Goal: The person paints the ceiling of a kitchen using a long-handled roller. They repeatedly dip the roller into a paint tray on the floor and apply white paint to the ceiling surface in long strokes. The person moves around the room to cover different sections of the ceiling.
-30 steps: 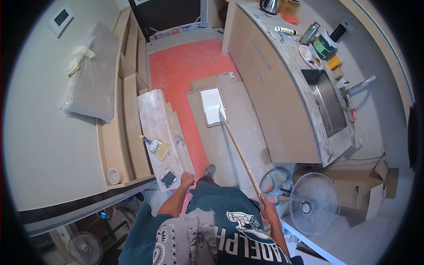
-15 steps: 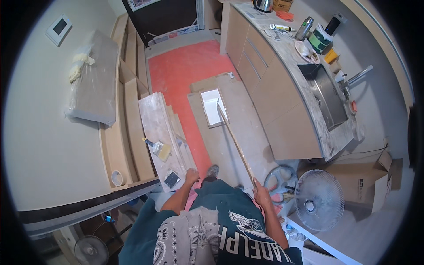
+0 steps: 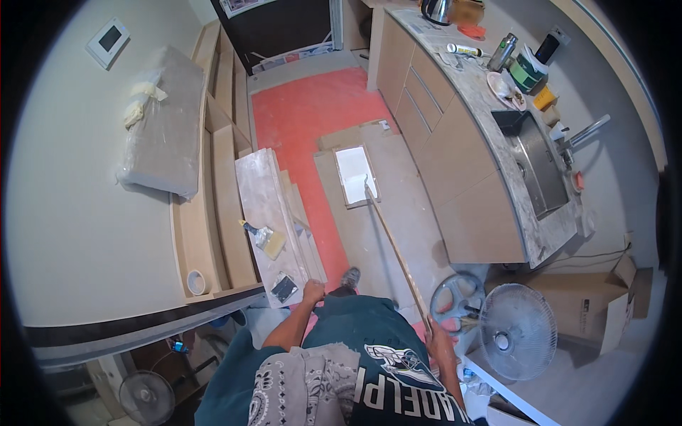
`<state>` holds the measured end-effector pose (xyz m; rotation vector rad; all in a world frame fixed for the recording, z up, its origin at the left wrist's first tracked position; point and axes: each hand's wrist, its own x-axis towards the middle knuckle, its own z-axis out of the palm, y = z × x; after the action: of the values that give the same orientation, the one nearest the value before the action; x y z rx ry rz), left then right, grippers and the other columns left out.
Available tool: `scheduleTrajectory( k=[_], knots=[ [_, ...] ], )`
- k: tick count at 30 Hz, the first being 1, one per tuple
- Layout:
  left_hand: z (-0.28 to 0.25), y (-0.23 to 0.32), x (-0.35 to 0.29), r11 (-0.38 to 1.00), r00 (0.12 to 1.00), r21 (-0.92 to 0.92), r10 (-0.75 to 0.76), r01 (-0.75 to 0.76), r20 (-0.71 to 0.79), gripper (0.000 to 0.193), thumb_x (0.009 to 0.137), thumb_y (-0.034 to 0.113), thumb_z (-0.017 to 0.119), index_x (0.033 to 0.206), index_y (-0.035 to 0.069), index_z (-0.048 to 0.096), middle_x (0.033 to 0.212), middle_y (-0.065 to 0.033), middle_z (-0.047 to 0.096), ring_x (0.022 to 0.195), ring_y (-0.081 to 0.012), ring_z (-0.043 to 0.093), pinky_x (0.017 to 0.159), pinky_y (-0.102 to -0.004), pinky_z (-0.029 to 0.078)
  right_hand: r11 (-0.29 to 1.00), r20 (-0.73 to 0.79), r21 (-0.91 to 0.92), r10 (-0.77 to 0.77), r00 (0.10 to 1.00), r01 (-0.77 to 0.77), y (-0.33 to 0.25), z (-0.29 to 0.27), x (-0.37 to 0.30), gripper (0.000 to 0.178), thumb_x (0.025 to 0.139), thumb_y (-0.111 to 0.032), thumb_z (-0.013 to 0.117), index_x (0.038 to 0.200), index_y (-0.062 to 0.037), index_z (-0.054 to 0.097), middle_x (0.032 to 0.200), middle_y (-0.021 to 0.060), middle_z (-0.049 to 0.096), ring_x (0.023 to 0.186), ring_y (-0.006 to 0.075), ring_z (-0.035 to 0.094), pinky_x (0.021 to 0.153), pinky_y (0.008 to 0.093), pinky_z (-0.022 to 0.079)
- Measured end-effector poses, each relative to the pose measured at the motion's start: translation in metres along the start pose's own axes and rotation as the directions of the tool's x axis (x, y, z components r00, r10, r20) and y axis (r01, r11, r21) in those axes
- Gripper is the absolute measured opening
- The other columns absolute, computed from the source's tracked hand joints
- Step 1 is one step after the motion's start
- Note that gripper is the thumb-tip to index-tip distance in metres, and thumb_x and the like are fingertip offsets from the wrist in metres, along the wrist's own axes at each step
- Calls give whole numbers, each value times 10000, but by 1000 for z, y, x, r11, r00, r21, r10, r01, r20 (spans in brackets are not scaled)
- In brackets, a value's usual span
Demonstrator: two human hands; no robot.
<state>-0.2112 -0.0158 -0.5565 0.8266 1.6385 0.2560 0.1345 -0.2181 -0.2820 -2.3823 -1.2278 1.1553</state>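
My right hand (image 3: 440, 343) is closed around the lower end of a long wooden pole (image 3: 399, 259). The pole slants forward to a bent metal wire end (image 3: 367, 186), which lies over a shallow rectangular tray (image 3: 353, 170) with a white inside and brown rim. Whether a roller sits on the wire cannot be made out against the white. Beside the pale boards (image 3: 253, 186), my left hand (image 3: 313, 291) is closed; what it holds, if anything, is hidden. On those boards rest a wide paintbrush (image 3: 270, 242) and a small dark rectangular piece (image 3: 284, 287).
Red sheeting (image 3: 312, 103) and cardboard (image 3: 412, 188) cover the floor. At right stands a counter with a sink (image 3: 541, 167). A fan (image 3: 517, 332) and a large cardboard box (image 3: 593, 312) are near my right side. Open wooden shelving (image 3: 231, 163) runs along the left.
My right hand has drawn back toward me with the pole. The wire end has slid nearer the tray's close edge. The whole view has shifted slightly; my left hand stays by the boards.
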Motion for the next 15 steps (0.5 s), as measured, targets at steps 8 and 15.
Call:
scheduleTrajectory(
  k=[8,15],
  knots=[
    [-18,15,5,995,999,-94,10,-13,-38,266,870,107,585,1072,-59,538,803,-172,653,617,-257,688,496,-368,575,992,-52,20,-126,991,128,-17,20,96,512,910,-88,570,1415,-60,491,1247,279,598,1154,462,571,989,462,472],
    [-31,6,17,998,997,-57,16,-21,-81,300,856,129,611,1081,-62,551,837,-197,675,581,-247,682,521,-375,570,999,1,-11,-33,999,33,-18,30,114,487,914,-87,562,1399,-76,516,1135,312,623,1067,462,615,899,480,500]
  ],
)
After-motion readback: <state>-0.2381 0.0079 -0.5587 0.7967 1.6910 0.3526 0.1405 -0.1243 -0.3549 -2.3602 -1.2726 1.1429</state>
